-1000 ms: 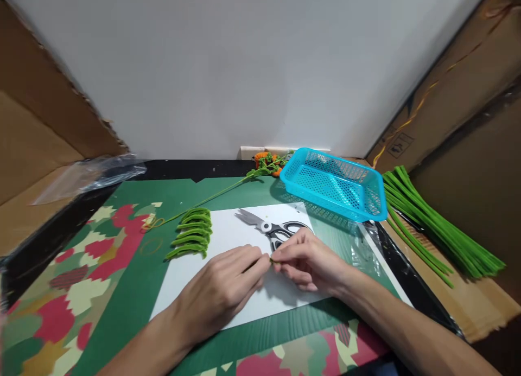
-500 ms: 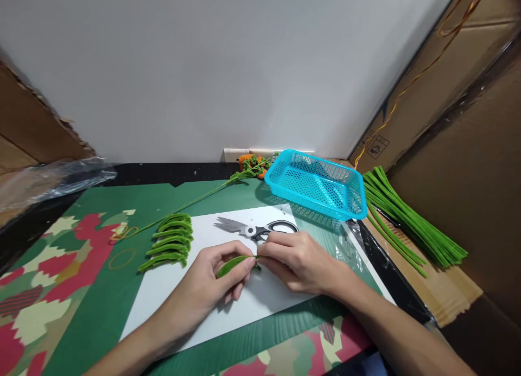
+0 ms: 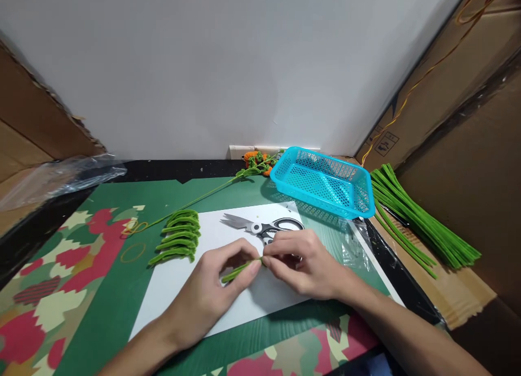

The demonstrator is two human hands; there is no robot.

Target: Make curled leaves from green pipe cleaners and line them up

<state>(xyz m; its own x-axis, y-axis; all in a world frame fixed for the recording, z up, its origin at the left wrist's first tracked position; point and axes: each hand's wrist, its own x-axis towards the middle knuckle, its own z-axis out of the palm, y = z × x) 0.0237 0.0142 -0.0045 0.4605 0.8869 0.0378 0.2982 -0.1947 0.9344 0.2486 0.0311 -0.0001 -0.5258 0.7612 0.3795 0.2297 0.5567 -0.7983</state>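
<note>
Indoors: both hands (image 3: 260, 273) pinch green stem (image 3: 238, 271) over white sheet (image 3: 211, 240), patterned mat (image 3: 81, 278).

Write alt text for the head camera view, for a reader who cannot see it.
Two bare hands, the left hand and the right hand, pinch a folded green pipe cleaner piece between them over a white sheet. Scissors lie just beyond, a row of finished green pieces to the left, a turquoise basket behind.
</note>
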